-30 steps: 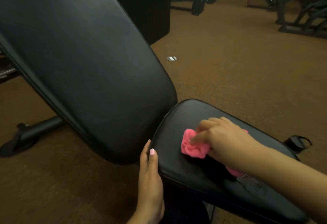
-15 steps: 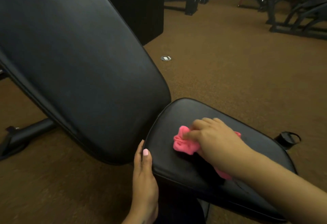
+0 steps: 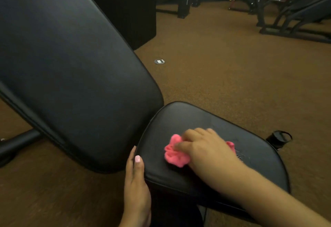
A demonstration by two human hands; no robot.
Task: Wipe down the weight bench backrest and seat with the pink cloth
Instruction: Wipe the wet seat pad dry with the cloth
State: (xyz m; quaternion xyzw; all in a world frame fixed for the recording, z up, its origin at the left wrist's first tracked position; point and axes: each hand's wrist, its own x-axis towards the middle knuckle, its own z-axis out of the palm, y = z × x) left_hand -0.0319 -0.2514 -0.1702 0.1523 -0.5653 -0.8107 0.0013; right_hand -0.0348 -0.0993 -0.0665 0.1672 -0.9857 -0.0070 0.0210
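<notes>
The black padded backrest slopes up to the upper left. The black seat pad lies lower right of it. My right hand grips the crumpled pink cloth and holds it down on the middle of the seat. Part of the cloth is hidden beneath the hand. A worn, cracked patch shows on the seat just right of the hand. My left hand rests with straight fingers against the seat's left edge, near the gap between the two pads.
Brown carpet surrounds the bench. A black frame tube runs along the floor at the left. A small round floor plate lies behind the bench. Dark gym machines stand at the back right. A dark bottle lies beside the seat.
My right hand has slid the pink cloth a little toward the near left of the seat. My left hand stays on the seat's edge.
</notes>
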